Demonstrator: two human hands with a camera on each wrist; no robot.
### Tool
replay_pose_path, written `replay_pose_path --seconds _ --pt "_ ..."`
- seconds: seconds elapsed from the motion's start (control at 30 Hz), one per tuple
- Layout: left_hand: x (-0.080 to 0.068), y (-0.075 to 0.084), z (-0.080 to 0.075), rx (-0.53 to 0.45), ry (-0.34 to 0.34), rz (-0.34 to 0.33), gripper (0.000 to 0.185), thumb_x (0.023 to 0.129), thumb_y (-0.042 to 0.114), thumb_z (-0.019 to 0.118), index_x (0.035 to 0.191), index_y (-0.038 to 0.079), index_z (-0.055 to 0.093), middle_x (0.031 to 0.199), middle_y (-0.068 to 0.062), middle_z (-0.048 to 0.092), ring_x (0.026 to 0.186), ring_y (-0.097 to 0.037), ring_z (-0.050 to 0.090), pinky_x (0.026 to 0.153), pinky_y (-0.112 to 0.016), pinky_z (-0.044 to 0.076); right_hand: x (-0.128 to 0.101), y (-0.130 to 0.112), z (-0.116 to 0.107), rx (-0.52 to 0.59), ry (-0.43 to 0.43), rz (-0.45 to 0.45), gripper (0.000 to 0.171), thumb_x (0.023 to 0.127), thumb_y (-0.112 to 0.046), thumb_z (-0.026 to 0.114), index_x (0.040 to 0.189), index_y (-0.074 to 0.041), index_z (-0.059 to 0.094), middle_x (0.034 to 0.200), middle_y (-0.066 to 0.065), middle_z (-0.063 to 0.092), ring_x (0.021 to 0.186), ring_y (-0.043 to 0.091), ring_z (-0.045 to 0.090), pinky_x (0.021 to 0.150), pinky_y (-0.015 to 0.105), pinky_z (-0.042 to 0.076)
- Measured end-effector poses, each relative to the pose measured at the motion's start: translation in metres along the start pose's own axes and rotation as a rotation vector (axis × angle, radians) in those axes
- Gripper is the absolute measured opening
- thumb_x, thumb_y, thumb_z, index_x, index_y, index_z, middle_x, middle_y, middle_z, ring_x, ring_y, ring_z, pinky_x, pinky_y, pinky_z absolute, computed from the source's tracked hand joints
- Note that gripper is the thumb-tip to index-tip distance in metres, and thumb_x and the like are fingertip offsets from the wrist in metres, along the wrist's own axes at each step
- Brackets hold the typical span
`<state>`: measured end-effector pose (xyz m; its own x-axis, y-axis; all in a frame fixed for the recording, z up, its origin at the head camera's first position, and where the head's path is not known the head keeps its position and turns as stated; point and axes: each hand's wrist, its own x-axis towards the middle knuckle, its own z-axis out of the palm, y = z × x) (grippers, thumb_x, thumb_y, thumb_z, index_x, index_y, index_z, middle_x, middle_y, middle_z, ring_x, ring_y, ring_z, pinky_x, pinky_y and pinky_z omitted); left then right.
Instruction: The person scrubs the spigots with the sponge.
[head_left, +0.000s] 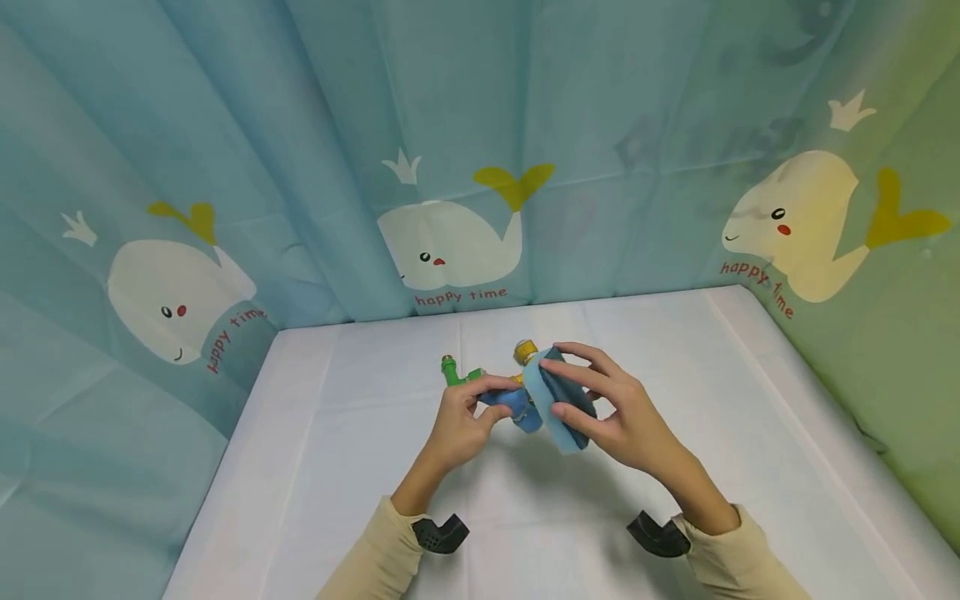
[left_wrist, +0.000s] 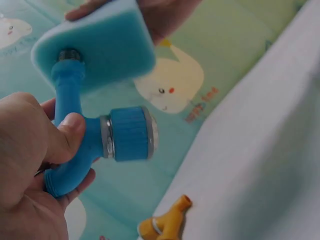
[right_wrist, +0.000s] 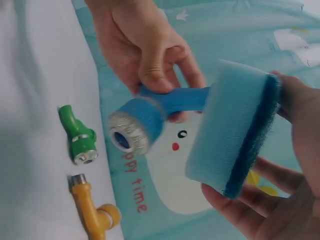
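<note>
My left hand [head_left: 459, 423] grips a blue plastic faucet [left_wrist: 75, 130] by its body, thumb across it, as the left wrist view shows. The faucet has a ribbed knob and a threaded metal end. In my right hand [head_left: 626, 412] is a light-blue sponge [right_wrist: 225, 130] with a darker scouring layer, held between thumb and fingers by that dark side. The soft face of the sponge meets the faucet's threaded end. Both things are up off the table, between the two hands.
On the white table [head_left: 360, 467] beyond the hands lie a green faucet [right_wrist: 78, 135] and a yellow faucet [right_wrist: 90, 210]. A blue-green curtain [head_left: 330, 167] printed with whales hangs behind the table and along its sides.
</note>
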<state>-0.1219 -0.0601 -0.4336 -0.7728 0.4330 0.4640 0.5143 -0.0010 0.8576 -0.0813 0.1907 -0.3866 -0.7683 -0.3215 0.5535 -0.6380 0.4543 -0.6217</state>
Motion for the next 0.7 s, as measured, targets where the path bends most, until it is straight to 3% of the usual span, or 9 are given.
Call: replay_pose_path --seconds 0.13,0.2,0.43,0.5,0.6,0.7 --pt "-0.001 0.001 -0.002 -0.019 -0.028 -0.021 0.025 0.088 -0.014 0.071 0.111 -0.004 0.072 0.114 -0.017 0.072 0.109 -0.023 0.065 0.093 -0.032 0.057 0.0 0.005 -0.005 -0.012 -0.087 0.021 0.055 0.09 -0.01 0.081 0.141 -0.023 0.065 0.147 0.01 0.054 0.121 0.026 0.062 0.083 0.039 0.059" --pt "-0.001 0.0 -0.003 -0.013 -0.042 -0.024 0.025 0.088 -0.014 0.07 0.111 -0.003 0.073 0.114 -0.016 0.072 0.109 -0.022 0.064 0.094 -0.032 0.056 0.0 0.008 -0.007 -0.015 -0.1 0.035 0.054 0.091 -0.011 0.08 0.141 -0.023 0.065 0.147 0.01 0.054 0.117 0.024 0.064 0.08 0.037 0.06" --pt "0.002 -0.004 -0.004 -0.054 -0.057 0.004 0.023 0.088 -0.012 0.071 0.111 -0.006 0.071 0.112 -0.021 0.071 0.107 -0.019 0.063 0.094 -0.027 0.055 0.002 0.004 -0.007 0.122 -0.157 0.044 0.053 0.094 -0.007 0.075 0.143 -0.021 0.062 0.151 0.008 0.051 0.116 0.021 0.062 0.075 0.031 0.058" --pt "0.002 -0.005 -0.004 -0.09 -0.041 -0.011 0.025 0.088 -0.015 0.07 0.112 -0.009 0.068 0.112 -0.024 0.069 0.106 -0.017 0.063 0.094 -0.025 0.054 0.001 0.005 -0.005 0.064 -0.141 0.05 0.053 0.093 -0.01 0.077 0.143 -0.022 0.063 0.151 0.008 0.051 0.118 0.022 0.062 0.079 0.033 0.059" --pt "0.001 -0.005 -0.003 -0.105 -0.004 -0.03 0.027 0.087 -0.017 0.069 0.113 -0.011 0.066 0.112 -0.025 0.067 0.104 -0.014 0.062 0.094 -0.023 0.052 -0.002 0.005 -0.001 0.021 -0.068 0.081 0.054 0.091 -0.009 0.079 0.141 -0.022 0.064 0.147 0.007 0.054 0.108 0.022 0.065 0.075 0.033 0.059" --pt "0.001 -0.007 -0.001 -0.099 0.017 -0.02 0.029 0.087 -0.017 0.069 0.115 -0.01 0.064 0.112 -0.024 0.066 0.104 -0.014 0.062 0.094 -0.024 0.052 -0.003 0.002 0.005 0.072 -0.03 0.104 0.053 0.092 -0.01 0.078 0.141 -0.021 0.063 0.147 0.007 0.054 0.099 0.02 0.066 0.072 0.03 0.059"
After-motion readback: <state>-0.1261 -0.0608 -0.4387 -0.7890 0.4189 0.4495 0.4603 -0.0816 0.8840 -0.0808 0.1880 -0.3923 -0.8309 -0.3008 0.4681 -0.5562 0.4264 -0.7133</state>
